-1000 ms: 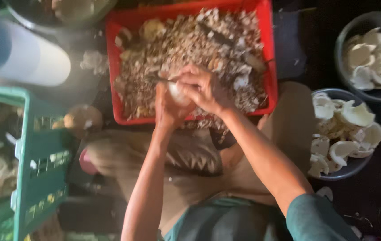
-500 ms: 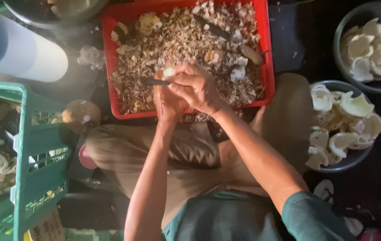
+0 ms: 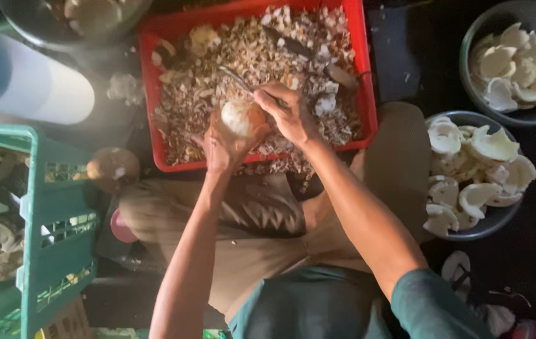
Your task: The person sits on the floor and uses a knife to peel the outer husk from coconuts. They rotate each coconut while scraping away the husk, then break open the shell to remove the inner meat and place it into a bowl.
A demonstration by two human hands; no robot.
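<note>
My left hand (image 3: pixel 222 143) cups a round, pale piece of coconut (image 3: pixel 240 117) over the red tray (image 3: pixel 368 94). My right hand (image 3: pixel 288 113) grips a thin metal peeler (image 3: pixel 238 78), its blade laid against the top of the coconut piece. The tray below is heaped with brown and white shavings (image 3: pixel 243 56). Both hands hover just above the tray's near edge, over my lap.
Two dark bowls of peeled white coconut pieces sit at the right (image 3: pixel 535 119) (image 3: pixel 500 216). A green plastic crate (image 3: pixel 54 207) with unpeeled pieces stands at the left. A white cylinder container (image 3: pixel 29 85) lies at the upper left, a metal basin (image 3: pixel 35 28) behind it.
The coconut piece has turned in my left hand and shows more of its pale face. The peeler has shifted from the left side to the top of the piece.
</note>
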